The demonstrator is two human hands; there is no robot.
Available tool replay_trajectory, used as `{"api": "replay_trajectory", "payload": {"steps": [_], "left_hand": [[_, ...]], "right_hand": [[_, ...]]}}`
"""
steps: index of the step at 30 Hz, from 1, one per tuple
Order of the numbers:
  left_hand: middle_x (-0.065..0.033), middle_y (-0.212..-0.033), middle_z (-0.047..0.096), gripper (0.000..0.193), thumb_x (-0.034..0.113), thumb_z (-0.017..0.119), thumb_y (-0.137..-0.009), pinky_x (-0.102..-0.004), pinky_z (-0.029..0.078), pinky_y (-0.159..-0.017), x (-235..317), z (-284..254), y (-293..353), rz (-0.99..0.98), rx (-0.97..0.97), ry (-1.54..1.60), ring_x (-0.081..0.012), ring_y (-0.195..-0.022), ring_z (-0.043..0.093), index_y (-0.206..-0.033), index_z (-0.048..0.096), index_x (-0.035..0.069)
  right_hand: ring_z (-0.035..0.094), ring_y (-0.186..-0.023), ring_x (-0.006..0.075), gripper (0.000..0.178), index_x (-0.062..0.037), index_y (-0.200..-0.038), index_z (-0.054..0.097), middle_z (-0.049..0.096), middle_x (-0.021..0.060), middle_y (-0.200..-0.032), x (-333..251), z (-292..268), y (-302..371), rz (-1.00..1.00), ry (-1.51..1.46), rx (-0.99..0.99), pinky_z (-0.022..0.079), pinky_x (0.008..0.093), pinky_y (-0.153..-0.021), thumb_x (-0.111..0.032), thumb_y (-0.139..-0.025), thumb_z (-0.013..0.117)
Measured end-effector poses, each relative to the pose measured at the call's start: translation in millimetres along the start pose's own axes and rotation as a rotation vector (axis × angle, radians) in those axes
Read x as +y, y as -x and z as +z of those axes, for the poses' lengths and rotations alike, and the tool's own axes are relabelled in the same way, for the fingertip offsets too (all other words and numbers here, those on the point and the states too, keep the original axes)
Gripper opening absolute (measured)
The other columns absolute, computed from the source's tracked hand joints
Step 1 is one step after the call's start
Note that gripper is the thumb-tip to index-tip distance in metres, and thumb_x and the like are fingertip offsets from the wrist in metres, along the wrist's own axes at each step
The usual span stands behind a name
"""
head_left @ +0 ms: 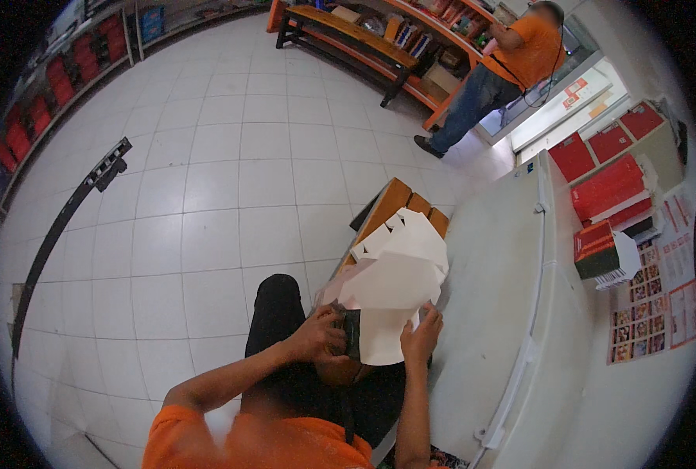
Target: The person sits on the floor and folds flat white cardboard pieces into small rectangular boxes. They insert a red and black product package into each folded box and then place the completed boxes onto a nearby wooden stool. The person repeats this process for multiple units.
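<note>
A partly folded paperboard box (385, 338), white inside with a dark outer flap, is in front of me above the bench. My left hand (321, 334) is closed on its dark left side, fingers curled over the flap. On the opposite edge, my right hand (421, 334) grips the white board with thumb and fingers. Just beyond the box lie more white paperboard blanks (418, 238) with notched edges, overlapping on the slatted wooden bench (396, 195). The underside of the held box is hidden.
A long white chest-like cabinet (493, 313) stands close on my right, with red folded boxes (610, 187) stacked beyond it. Another person (512, 66) in orange stands by shelves at the far right. A wooden bench (348, 35) is at the back; a dark strap-like bar (55, 234) rises at left.
</note>
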State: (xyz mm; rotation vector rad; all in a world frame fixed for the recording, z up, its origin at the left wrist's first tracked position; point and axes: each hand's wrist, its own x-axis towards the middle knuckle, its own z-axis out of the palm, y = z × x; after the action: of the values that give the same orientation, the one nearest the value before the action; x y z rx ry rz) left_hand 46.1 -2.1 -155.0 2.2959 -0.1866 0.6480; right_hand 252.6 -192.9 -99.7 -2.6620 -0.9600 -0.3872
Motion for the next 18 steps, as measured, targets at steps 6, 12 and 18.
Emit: {"api": "replay_trajectory", "payload": {"steps": [6, 12, 18], "left_hand": [[-0.0058, -0.125, 0.06, 0.042, 0.054, 0.078, -0.074, -0.0527, 0.031, -0.11, 10.5, -3.0, 0.2, -0.092, -0.012, -0.187, -0.0314, -0.124, 0.049, -0.093, 0.075, 0.016], [-0.0134, -0.137, 0.051, 0.079, 0.068, 0.076, -0.068, -0.0534, 0.036, -0.103, 11.1, -6.8, -2.4, -0.325, -0.139, -0.286, -0.0338, -0.128, 0.048, -0.13, 0.059, 0.02], [-0.0141, -0.142, 0.051, 0.088, 0.063, 0.079, -0.066, -0.0561, 0.04, -0.098, 14.8, 1.2, -6.7, -0.537, -0.242, -0.221, -0.0359, -0.128, 0.052, -0.138, 0.05, 0.02]], "right_hand": [[0.066, -0.091, 0.0394, 0.034, 0.0001, -0.115, 0.055, 0.065, 0.0229, -0.095, -72.1, -57.4, 47.9, -0.111, -0.505, -0.496, 0.051, 0.0491, -0.081, -0.027, -0.095, 0.06], [0.068, -0.064, 0.0388, 0.032, -0.0036, -0.088, 0.059, 0.065, 0.0197, -0.067, -104.0, -39.9, 51.5, -0.118, -0.167, -0.446, 0.052, 0.0511, -0.059, -0.033, -0.098, 0.055], [0.068, -0.067, 0.0419, 0.028, -0.0026, -0.094, 0.06, 0.067, 0.0223, -0.07, -109.7, -23.9, 34.5, -0.109, 0.016, -0.534, 0.054, 0.0528, -0.061, -0.029, -0.097, 0.054]]}}
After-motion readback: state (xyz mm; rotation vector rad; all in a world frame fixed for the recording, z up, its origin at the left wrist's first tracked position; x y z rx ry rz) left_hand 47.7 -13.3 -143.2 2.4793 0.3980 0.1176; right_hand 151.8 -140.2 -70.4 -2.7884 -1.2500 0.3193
